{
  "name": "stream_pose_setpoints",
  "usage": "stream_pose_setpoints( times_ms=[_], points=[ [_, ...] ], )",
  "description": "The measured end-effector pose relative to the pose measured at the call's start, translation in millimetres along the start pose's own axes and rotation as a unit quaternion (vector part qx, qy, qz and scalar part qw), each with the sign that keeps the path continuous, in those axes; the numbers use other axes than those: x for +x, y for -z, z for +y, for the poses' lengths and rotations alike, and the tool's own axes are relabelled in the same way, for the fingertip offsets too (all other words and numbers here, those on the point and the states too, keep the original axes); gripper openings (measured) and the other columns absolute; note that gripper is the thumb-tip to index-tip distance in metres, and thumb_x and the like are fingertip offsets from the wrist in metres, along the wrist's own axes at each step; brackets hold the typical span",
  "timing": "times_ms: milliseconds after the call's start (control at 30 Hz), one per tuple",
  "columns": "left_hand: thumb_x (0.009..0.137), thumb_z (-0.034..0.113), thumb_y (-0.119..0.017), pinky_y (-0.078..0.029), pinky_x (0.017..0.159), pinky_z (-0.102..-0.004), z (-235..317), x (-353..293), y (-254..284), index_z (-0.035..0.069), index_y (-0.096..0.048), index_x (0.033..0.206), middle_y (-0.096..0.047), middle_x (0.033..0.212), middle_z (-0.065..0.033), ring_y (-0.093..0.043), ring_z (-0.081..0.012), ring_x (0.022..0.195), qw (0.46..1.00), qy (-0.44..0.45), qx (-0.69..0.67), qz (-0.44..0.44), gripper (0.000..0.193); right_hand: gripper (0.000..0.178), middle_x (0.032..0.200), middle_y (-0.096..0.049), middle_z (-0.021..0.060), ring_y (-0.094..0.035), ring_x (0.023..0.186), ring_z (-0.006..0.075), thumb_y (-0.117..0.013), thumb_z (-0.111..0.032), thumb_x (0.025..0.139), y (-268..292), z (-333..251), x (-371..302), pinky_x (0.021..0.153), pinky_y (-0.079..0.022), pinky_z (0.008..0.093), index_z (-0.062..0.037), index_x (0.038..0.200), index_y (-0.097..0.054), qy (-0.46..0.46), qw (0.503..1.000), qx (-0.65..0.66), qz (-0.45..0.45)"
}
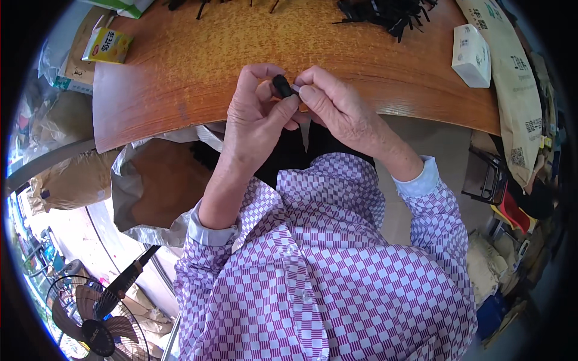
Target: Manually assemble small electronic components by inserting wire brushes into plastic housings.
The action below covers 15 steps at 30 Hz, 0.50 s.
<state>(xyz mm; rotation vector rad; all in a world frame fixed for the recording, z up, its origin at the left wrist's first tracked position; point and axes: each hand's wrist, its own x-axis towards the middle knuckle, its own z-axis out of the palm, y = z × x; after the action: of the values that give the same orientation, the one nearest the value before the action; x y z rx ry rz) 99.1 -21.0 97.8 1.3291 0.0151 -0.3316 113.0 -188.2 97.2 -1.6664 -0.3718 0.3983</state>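
Between the thumb and fingers of my left hand (256,111) is a small black rolled bundle (281,85), held over the near edge of the wooden table (186,78). My right hand (340,108) meets it there, thumb and forefinger pinched against the bundle's side. Something small and pale shows at that pinch, too little of it to name. Below the fingers hangs a thin whitish strip (306,135); what it is fastened to is hidden. At the table's far side lies a pile of black strips (385,15).
A yellow drink carton (107,46) stands at the far left, a white tissue pack (471,56) at the far right. Below the table on the left gapes an open sack (129,198). A black fan (96,331) stands lower left, and a long beige printed bag (512,84) borders the right.
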Motion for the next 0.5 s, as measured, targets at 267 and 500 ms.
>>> stream_pose_setpoints(
  times_ms=[267, 500],
  points=[
    [0.085, -0.007, -0.056, -0.051, 0.056, -0.0221, -6, 9, -8, 0.005, -0.035, 0.112, -0.055, 0.088, -0.0078, -0.061, -0.0107, 0.069, 0.983, -0.061, 0.172, 0.031, 0.036, 0.021, 0.076, -0.054, 0.0028, -0.053, 0.070, 0.0077, -0.042, -0.019, 0.099, 1, 7, 0, 0.059, -0.045, 0.0229, 0.0001, 0.099, -0.051, 0.001, 1.000, -0.015, 0.013],
    [0.084, -0.006, -0.057, -0.048, 0.055, -0.0229, -17, 14, -6, 0.005, -0.038, 0.110, -0.057, 0.085, -0.0086, -0.061, -0.0116, 0.066, 0.953, -0.143, 0.257, 0.073, 0.034, 0.019, 0.075, -0.051, 0.0020, -0.053, 0.071, 0.0085, -0.043, -0.018, 0.099, -10, 15, 8, 0.058, -0.045, 0.0232, -0.0004, 0.099, -0.051, 0.052, 0.998, 0.017, 0.044]
  ],
)
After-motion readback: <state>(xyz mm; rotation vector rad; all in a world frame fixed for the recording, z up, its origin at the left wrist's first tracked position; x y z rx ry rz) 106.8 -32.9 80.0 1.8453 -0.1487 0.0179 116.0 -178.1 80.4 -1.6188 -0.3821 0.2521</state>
